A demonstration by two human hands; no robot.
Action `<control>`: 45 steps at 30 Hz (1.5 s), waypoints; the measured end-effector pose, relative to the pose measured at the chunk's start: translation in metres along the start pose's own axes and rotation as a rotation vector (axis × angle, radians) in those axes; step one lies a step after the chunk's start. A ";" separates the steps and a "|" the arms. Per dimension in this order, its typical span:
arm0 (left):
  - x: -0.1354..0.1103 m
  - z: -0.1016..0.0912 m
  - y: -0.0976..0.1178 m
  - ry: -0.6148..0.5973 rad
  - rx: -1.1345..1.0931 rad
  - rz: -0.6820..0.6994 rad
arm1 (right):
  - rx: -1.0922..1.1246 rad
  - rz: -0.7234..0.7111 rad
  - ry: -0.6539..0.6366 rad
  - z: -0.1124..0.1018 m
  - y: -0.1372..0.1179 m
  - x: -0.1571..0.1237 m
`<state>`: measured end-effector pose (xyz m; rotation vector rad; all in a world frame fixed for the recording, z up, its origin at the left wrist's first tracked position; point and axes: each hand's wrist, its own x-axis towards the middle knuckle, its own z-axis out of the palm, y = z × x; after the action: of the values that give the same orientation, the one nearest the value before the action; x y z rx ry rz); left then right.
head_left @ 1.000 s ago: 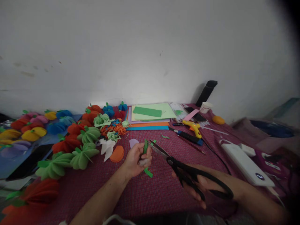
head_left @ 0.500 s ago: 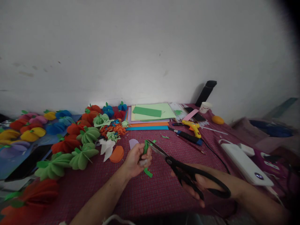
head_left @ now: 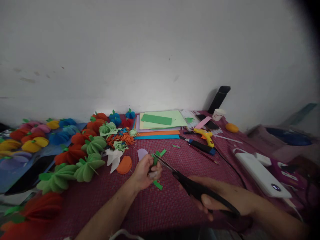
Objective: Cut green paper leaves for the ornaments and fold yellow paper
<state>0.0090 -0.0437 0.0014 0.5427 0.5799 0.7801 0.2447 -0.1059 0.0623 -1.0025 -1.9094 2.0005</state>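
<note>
Pinched in my left hand (head_left: 145, 172) is a small piece of green paper (head_left: 154, 160), its top edge showing above the fingers. My right hand (head_left: 206, 196) is wrapped round the black handles of a pair of scissors (head_left: 183, 180). The blades point left and their tips lie at the green piece, looking nearly closed. Loose green scraps (head_left: 157, 185) lie just below and behind my left hand. Beside it on the cloth are an orange paper disc (head_left: 124, 165) and a lilac one (head_left: 142, 153), partly hidden by the hand.
Paper pumpkins (head_left: 72, 155) in several colours crowd the left side, with crumpled scraps (head_left: 122, 138) beside them. Coloured sheets (head_left: 177, 116) lie at the back, a green strip (head_left: 157, 119) on top. Rightward are a yellow glue gun (head_left: 206, 137), a utility knife (head_left: 202, 146) and a white power bank (head_left: 262, 175).
The scissor handles have come together and the blades have closed at the green piece. My right hand and the scissors have shifted slightly left; my left hand has hardly moved.
</note>
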 end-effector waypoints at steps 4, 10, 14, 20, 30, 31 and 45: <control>-0.001 0.001 0.000 0.016 -0.009 0.016 | -0.140 0.039 0.030 0.001 -0.004 -0.003; -0.001 0.001 -0.001 0.002 0.014 0.009 | -0.227 0.034 0.052 0.001 -0.001 -0.002; 0.000 0.001 -0.001 0.008 -0.028 0.018 | -0.209 -0.005 0.044 0.002 0.000 0.000; -0.001 -0.003 0.003 -0.070 -0.079 0.057 | 0.060 -0.052 -0.019 0.002 0.010 -0.004; -0.003 -0.003 0.004 -0.187 -0.138 0.055 | 0.419 -0.142 -0.096 -0.007 0.044 -0.001; -0.003 -0.003 0.004 -0.188 -0.134 0.056 | 0.435 -0.141 -0.107 -0.007 0.045 0.000; -0.004 -0.001 0.004 -0.169 -0.092 0.067 | 0.445 -0.088 -0.121 -0.009 0.044 0.004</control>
<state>0.0040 -0.0445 0.0049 0.5396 0.3694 0.8117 0.2604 -0.1024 0.0202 -0.6825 -1.4249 2.3292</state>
